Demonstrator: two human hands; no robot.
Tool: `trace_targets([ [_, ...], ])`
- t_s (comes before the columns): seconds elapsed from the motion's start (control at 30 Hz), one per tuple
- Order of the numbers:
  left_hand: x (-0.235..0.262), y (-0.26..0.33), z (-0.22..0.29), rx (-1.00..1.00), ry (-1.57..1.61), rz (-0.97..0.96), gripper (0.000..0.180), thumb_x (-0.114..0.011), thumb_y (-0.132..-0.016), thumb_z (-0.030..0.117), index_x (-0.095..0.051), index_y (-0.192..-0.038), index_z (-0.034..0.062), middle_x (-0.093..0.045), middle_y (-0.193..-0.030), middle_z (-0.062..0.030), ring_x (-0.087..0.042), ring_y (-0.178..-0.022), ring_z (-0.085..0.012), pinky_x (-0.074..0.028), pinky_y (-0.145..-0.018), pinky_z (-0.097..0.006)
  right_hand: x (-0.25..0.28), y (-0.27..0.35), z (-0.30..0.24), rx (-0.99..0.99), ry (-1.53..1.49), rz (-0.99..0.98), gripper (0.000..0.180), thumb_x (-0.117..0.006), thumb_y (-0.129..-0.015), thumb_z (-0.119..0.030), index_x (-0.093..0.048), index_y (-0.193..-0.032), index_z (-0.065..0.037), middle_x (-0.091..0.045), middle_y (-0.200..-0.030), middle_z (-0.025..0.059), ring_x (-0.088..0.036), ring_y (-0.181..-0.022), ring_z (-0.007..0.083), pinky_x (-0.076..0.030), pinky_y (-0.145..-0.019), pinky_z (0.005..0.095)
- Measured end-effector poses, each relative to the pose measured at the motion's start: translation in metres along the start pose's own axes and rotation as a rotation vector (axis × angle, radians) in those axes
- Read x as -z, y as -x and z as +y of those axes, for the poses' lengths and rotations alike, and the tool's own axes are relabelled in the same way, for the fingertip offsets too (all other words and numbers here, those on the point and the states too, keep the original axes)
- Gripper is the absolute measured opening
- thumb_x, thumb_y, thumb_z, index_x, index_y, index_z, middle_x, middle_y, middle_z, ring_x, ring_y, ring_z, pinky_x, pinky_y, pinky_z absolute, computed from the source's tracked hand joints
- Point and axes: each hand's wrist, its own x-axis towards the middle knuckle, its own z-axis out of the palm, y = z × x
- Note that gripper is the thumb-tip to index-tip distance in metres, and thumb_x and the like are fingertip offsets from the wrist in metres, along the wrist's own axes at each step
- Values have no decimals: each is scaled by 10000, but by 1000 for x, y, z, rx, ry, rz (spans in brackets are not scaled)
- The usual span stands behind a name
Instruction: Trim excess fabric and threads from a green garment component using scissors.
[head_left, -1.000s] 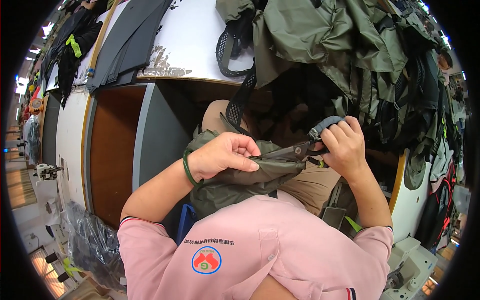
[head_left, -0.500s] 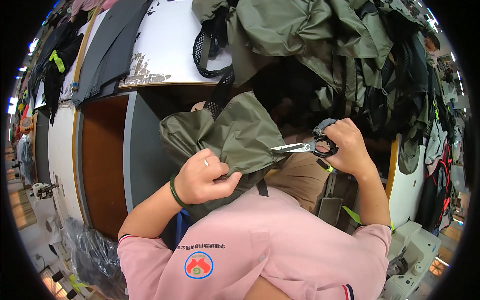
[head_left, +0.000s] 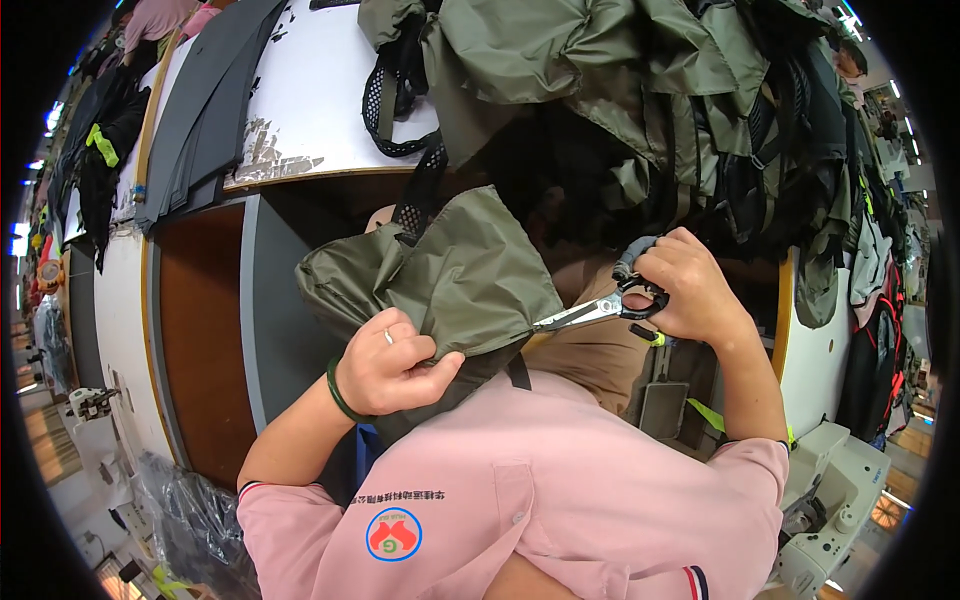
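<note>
1. Since half a second back: olive bag [head_left: 450, 275] lifted a little higher and spread wider above the lap; scissors [head_left: 598, 310] brought in closer, tips now touching the bag's right edge.
2. Left hand [head_left: 388, 365]: fingers curled together, clamped on the bag's lower fold, thumb pressing over the cloth from the right; ring on one finger, green band [head_left: 337, 392] round the wrist just below.
3. Right hand [head_left: 688, 288]: fingers closed through and around the scissors' handles, gripping tight; blades pointing left from the fingers, nearly together, whether fully shut cannot be told.
4. Bag: held up just above the left fingers, to the left of the right fingers, between both hands; black mesh strap [head_left: 415, 195] running from its top edge up and away toward the tabletop.
5. Beyond the fingers, further up: white table [head_left: 310, 100] with worn, chipped front edge; heap of olive cloth [head_left: 620, 90] piled over its right part and hanging down above the right hand.
6. Up and left of the left fingers: grey panels [head_left: 205, 110] lying on the table.
7. Below the right hand, near the elbow: white sewing machine [head_left: 835, 490], well apart from the fingers.
8. Beneath both hands: pink shirt [head_left: 560, 500], with tan trousers [head_left: 590, 360] showing just under the scissors.
</note>
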Motion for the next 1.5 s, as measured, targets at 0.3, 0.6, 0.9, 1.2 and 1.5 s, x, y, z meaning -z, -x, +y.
trace_targets([
  [0.3, -1, 2, 1, 1, 2, 4, 353, -697, -604, -36, -692, -913, 134, -469, -796, -14, -441, -546, -138, -371, -529, -279, -4, -3, -3, 1, -22, -63, 278, -778, -586, -125, -522, -675, -63, -487, -646, 64, -503, -648, 261, -415, -661, 361],
  [0.6, -1, 4, 1, 5, 14, 1, 346, -704, -598, -27, -697, -906, 132, -469, -803, -13, -442, -552, -137, -374, -532, -279, -3, -2, -2, -1, -2, -53, 280, -805, -587, -140, -554, -683, -62, -492, -624, 62, -505, -622, 261, -420, -636, 363],
  [0.9, -5, -5, 1, 55, 1, -3, 311, -718, -605, 3, -698, -898, 104, -477, -789, -26, -460, -582, -157, -381, -530, -292, -13, -29, -39, -24, -441, 109, 308, -726, -563, 24, -611, -842, -40, -545, -779, 97, -537, -759, 306, -451, -708, 364],
  [1.2, 31, -5, -6, 706, 259, -159, 103, -700, -842, 93, -639, -899, 33, -589, -1040, -132, -593, -950, -316, -496, -826, -373, -51, -48, -51, 30, -558, 18, 269, -664, -573, 90, -589, -798, -37, -593, -782, 81, -552, -765, 286, -450, -688, 353],
  [1.5, 41, 23, -14, 529, 8, -487, 128, -738, -771, 101, -654, -867, 89, -604, -947, -40, -577, -857, -241, -462, -765, -362, -48, -45, -50, 69, -542, -18, 235, -684, -602, 49, -550, -777, -32, -555, -749, 100, -530, -737, 314, -448, -725, 370],
])
